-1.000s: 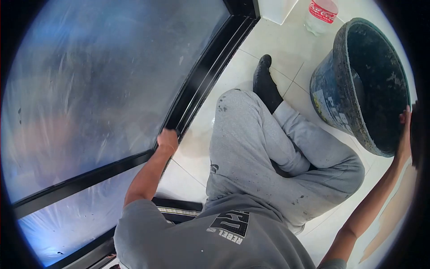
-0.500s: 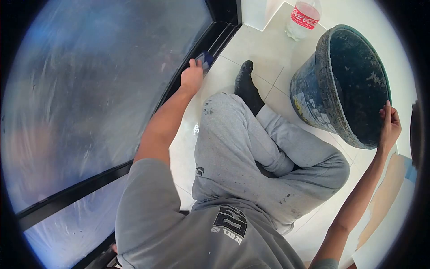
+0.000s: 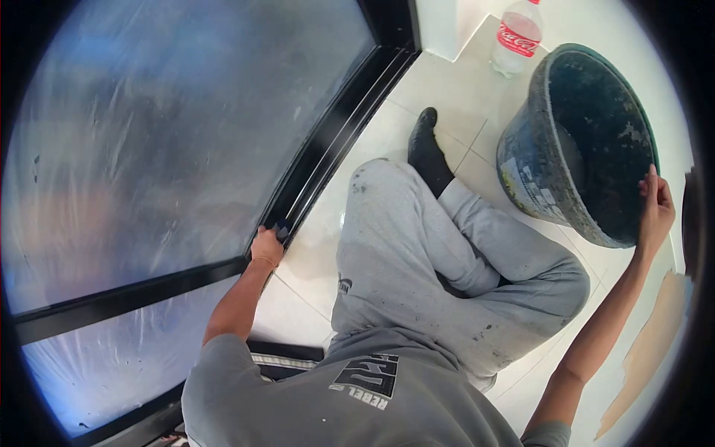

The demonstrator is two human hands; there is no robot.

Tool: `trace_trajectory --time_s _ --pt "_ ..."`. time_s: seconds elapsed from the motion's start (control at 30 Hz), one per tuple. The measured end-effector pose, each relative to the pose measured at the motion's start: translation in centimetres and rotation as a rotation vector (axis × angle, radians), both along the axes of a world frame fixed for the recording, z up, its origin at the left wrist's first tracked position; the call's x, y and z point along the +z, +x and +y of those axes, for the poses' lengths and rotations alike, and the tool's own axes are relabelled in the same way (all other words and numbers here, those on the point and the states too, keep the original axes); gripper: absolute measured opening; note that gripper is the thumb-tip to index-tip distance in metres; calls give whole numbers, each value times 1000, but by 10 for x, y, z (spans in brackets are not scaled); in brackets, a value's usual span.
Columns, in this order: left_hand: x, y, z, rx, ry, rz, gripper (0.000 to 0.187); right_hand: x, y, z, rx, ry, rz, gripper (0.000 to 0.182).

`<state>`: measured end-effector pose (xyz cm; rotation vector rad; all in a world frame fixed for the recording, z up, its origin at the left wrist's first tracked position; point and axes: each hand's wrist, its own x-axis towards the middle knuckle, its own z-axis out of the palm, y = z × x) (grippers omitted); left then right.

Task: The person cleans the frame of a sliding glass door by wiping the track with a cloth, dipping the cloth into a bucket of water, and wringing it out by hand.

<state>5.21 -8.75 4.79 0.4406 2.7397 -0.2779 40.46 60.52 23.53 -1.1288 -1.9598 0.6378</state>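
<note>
My left hand [image 3: 267,246] is closed around a small dark cloth [image 3: 281,229], pressed on the black door frame [image 3: 328,149] near the corner where a crossbar meets it. Part of the cloth is hidden by my fingers. At the right, my right hand [image 3: 657,209] pinches the rim of a large dark bucket [image 3: 532,160]. The bucket leans on its side, its mouth turned toward the right, and its walls are stained.
Plastic-covered glass [image 3: 171,149] fills the left. A bottle with a red label [image 3: 518,36] stands beyond the bucket. My crossed legs [image 3: 447,276] rest on the tiled floor [image 3: 302,287]. Brown paper [image 3: 648,350] lies at the right edge.
My left hand has slid down the frame toward my body, with the cloth in it. My right hand still holds the bucket rim. The view has shifted slightly.
</note>
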Motion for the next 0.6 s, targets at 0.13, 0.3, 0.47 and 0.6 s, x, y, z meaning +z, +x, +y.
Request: trace_trajectory --time_s 0.13,0.3,0.47,0.6 --pt "35 -34 128 -124 554 209 39 9 -10 -18 -40 -2 -8 35" --pt "29 -112 315 -316 940 320 34 12 -12 -20 -55 -34 -24 36" --pt "-10 -176 446 -214 846 238 29 13 -14 -21 -80 -55 -19 35" --pt "-52 -207 492 -229 785 191 24 16 -13 -24 -90 -52 -37 31"
